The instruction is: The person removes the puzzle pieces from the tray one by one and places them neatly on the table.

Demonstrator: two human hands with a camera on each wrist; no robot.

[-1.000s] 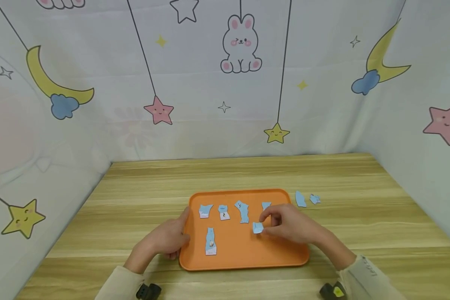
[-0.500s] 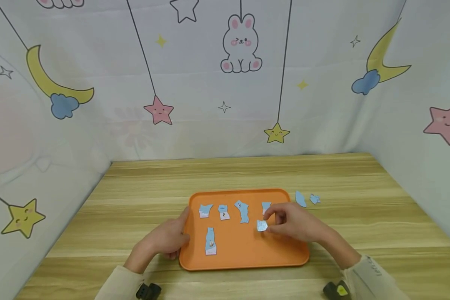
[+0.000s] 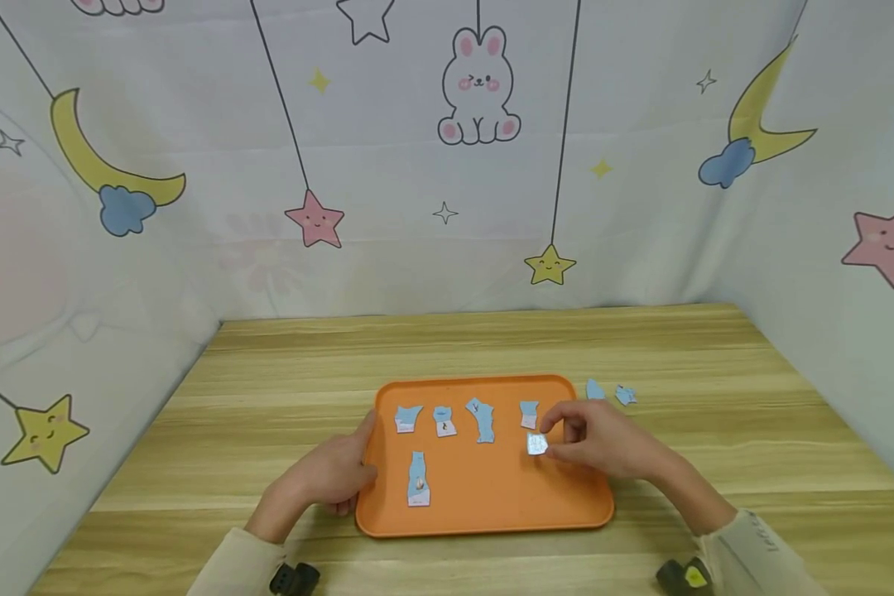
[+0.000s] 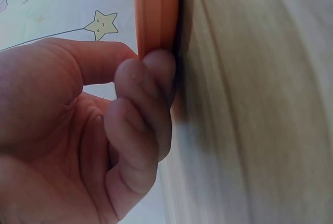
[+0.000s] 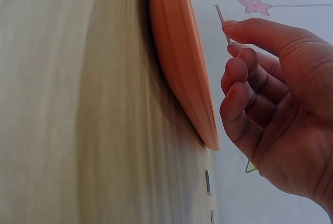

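In the head view my right hand (image 3: 607, 439) holds a small light-blue puzzle piece (image 3: 537, 444) over the right half of an orange tray (image 3: 492, 501). The right wrist view shows that piece (image 5: 222, 24) edge-on, pinched between thumb and forefinger above the tray's rim. My left hand (image 3: 335, 469) grips the tray's left edge; in the left wrist view its thumb and curled fingers (image 4: 138, 125) meet at the rim. Blue puzzle pieces lie inside the tray: a row near the far side, including one (image 3: 484, 420) with a bent shape, and a tall one (image 3: 419, 480) at lower left.
Two more puzzle pieces lie on the wooden table (image 3: 290, 356) just beyond the tray's far right corner: a pointed one (image 3: 594, 389), partly behind my right hand, and a jagged one (image 3: 626, 395). A white cloth (image 3: 387, 273) with cartoon prints hangs around the table.
My right hand has moved to the right with the pinched puzzle piece, uncovering the piece at the row's right end. The left hand and the tray have stayed in place.
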